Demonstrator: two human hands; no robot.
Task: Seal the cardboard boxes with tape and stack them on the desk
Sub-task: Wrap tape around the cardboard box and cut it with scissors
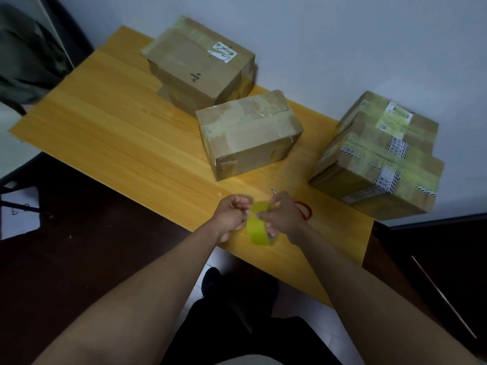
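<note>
Both hands, left hand [232,214] and right hand [282,217], gripping tape roll [259,227]; scissors [303,208] beside, boxes [250,133] beyond.

I hold the yellow tape roll [259,227] between my left hand [232,216] and right hand [283,217], above the near edge of the desk [118,138]. Just beyond the roll sits a taped box [249,133]; box stacks stand behind it [197,61] and to its right [379,154].
</note>
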